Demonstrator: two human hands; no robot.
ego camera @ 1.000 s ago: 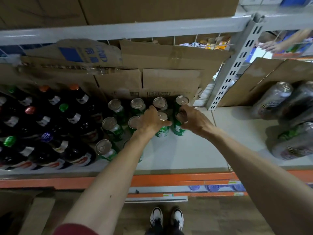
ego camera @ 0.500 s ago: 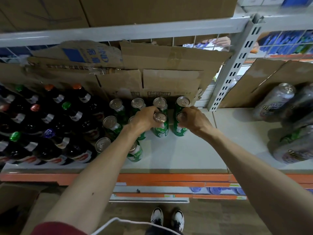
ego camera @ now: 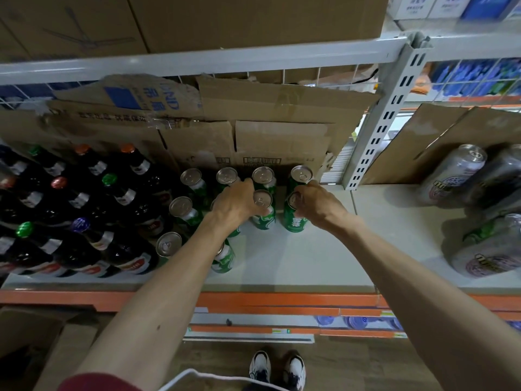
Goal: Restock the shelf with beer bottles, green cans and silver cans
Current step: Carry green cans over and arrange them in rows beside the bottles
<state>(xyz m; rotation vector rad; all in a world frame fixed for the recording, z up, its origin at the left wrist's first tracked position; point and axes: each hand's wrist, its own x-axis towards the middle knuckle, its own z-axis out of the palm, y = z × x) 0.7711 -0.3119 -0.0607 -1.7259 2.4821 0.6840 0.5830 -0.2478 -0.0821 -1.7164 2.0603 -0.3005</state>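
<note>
Several green cans stand in rows on the pale shelf [ego camera: 304,261], in front of a cardboard backing. My left hand [ego camera: 236,204] grips one green can [ego camera: 263,210] in the second row from the top. Just right of it, a second green can [ego camera: 294,218] is held by my right hand [ego camera: 317,204], fingers curled over its rim. Dark beer bottles [ego camera: 84,210] with coloured caps fill the shelf's left side. Silver cans [ego camera: 456,173] lie in a pile at the far right.
A grey slotted upright [ego camera: 386,114] divides the shelf bays. Flattened cardboard [ego camera: 267,136] lines the back. An orange beam [ego camera: 282,301] edges the shelf front. An open cardboard box [ego camera: 33,342] sits on the floor at lower left, near my shoes [ego camera: 277,368].
Both hands and the two gripped cans stay in the second row; my left hand shifted slightly left, uncovering its can's top. The view moved a little.
</note>
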